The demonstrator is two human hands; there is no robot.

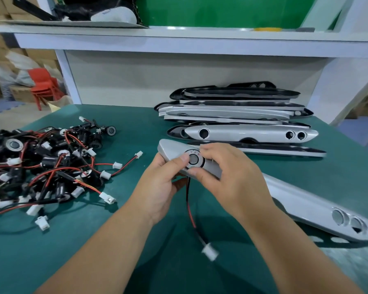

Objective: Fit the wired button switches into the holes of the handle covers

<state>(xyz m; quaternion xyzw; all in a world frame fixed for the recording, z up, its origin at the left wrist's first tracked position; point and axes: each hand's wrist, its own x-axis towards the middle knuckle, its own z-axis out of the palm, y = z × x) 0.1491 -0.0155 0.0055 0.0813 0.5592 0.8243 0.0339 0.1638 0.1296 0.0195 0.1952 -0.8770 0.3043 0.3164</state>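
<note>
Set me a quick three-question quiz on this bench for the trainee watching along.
1. True or false: the pile of wired switches lies to the right of the held handle cover.
2. What does the right hand pinch? A. the button switch in the held cover's hole; B. a loose white connector; C. nothing.
3. How many round holes show on the silver cover lying just beyond the hands?

Key: 1. False, it lies to the left. 2. A, while the left hand grips the cover's end. 3. Three: one alone, two paired.
</note>
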